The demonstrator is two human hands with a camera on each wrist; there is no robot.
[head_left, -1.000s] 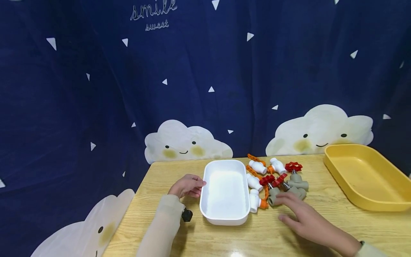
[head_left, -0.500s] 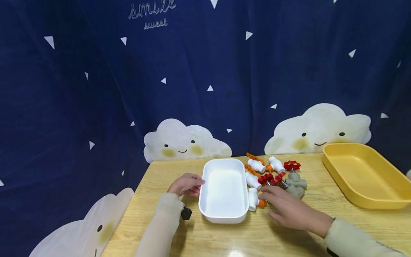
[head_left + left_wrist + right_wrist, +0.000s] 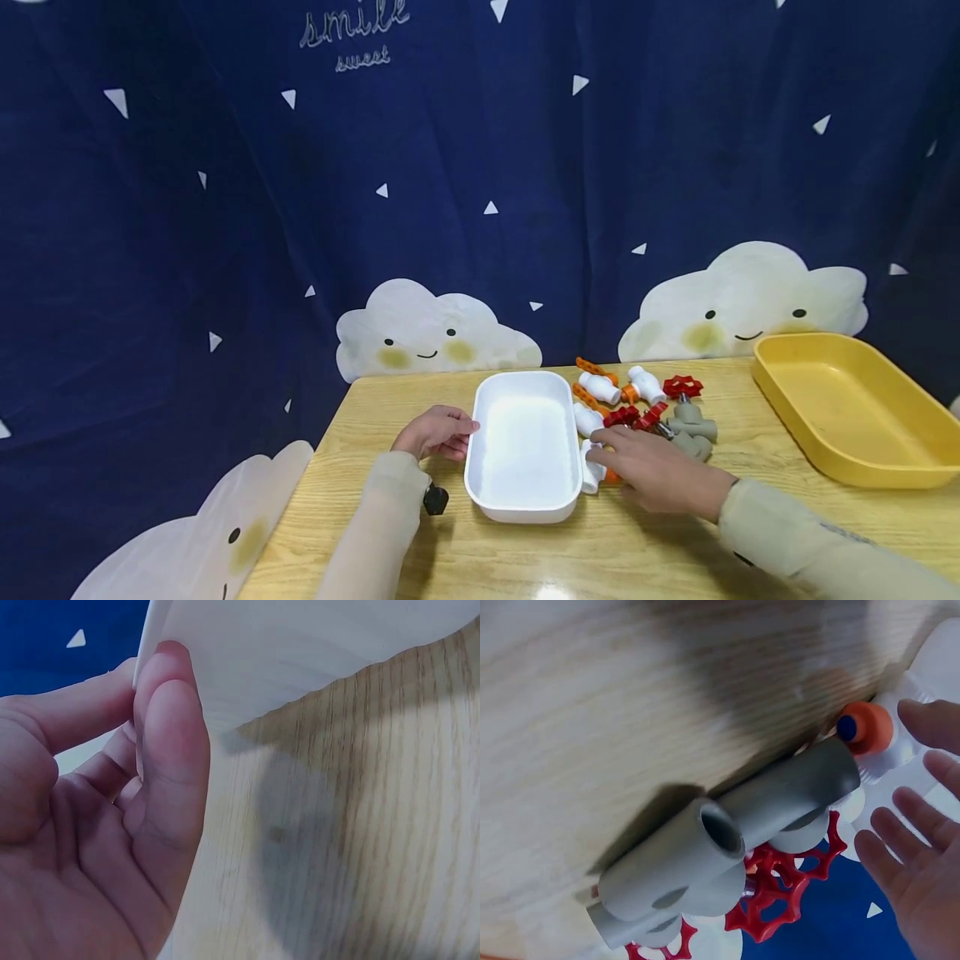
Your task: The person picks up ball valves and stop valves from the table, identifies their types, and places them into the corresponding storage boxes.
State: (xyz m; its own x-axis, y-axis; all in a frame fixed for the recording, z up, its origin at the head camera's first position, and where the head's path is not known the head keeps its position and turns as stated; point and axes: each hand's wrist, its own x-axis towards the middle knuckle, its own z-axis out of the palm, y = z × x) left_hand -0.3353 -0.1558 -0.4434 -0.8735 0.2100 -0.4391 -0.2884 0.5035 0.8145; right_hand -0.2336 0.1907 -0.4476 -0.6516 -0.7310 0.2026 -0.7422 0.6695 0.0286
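Note:
My left hand [image 3: 437, 433] pinches the left rim of a white plastic tray [image 3: 525, 446]; the left wrist view shows its thumb and fingers at the tray wall [image 3: 285, 652]. My right hand [image 3: 660, 471] is over the nearest white ball valve [image 3: 590, 477], beside the tray's right wall. In the right wrist view its fingers [image 3: 919, 817] are extended and spread around this valve's white body, whose orange part [image 3: 870, 727] faces the thumb. Grey stop valves [image 3: 795, 791] with red handwheels [image 3: 769, 900] lie close by, partly behind the hand in the head view.
More white ball valves [image 3: 600, 388] with orange handles lie along the tray's right side. Farther right, a grey valve [image 3: 693, 425] lies by the others. A yellow tray [image 3: 862, 479] stands at the table's right. A blue curtain [image 3: 450, 167] hangs behind the wooden table [image 3: 480, 567].
My right hand has moved left, from the grey valves to the nearest white ball valve. The left hand stays at the white tray's rim.

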